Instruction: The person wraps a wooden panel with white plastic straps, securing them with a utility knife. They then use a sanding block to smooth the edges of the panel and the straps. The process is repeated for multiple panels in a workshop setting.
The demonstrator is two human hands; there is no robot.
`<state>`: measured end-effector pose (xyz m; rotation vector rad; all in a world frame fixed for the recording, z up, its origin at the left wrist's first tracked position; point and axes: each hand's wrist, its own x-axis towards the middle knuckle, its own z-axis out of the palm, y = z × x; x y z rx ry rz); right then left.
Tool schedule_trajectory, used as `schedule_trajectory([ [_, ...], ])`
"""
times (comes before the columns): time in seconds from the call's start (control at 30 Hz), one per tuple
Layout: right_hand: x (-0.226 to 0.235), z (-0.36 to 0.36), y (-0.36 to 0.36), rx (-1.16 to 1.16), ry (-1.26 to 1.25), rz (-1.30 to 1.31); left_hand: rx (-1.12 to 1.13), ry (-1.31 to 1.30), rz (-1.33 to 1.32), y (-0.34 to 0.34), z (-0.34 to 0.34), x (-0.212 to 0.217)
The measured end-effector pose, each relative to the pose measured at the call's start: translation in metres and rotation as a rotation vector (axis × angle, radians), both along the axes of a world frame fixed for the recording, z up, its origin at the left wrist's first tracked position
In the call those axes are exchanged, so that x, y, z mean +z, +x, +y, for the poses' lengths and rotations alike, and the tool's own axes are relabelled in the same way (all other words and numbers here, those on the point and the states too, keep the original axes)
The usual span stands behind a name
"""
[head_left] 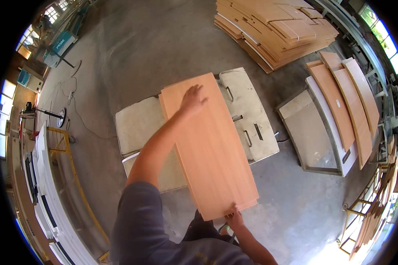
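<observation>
A long wood-grain panel [212, 150] lies across a pale worktable [139, 126], its near end jutting past the table edge toward me. Slightly offset edges along its sides show at least one more panel beneath it. My left hand [193, 100] is over the far part of the top panel, fingers apart and holding nothing; whether it touches the surface is hard to tell. At the near end, my right hand [235, 217] grips the panel's edge close to its right corner, with some fingers hidden below.
Slotted handles mark the table's right part [247, 119]. A tall stack of wood panels [278, 26] stands far right. Nearer, several boards [340, 104] rest on a second table [307, 128]. At left are a yellow-framed rack [70, 150] with white panels and a cable [86, 126] on the floor.
</observation>
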<state>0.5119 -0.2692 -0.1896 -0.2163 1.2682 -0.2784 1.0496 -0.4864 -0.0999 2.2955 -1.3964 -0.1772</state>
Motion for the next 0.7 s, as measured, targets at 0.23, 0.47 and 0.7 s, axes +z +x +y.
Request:
schedule_trajectory([
  [0.23, -0.007, -0.156, -0.023, 0.596, -1.178, 0.824, 0.558, -0.002, 0.532, -0.221, 0.213, -0.076],
  [0.47, 0.024, -0.232, 0.043, 0.993, -0.832, 0.231, 0.537, 0.06, 0.618, -0.294, 0.212, -0.058],
  [0.7, 0.155, -0.251, 0.028, 1.029, -0.915, -0.004, 0.479, 0.106, 0.634, -0.314, 0.196, -0.035],
])
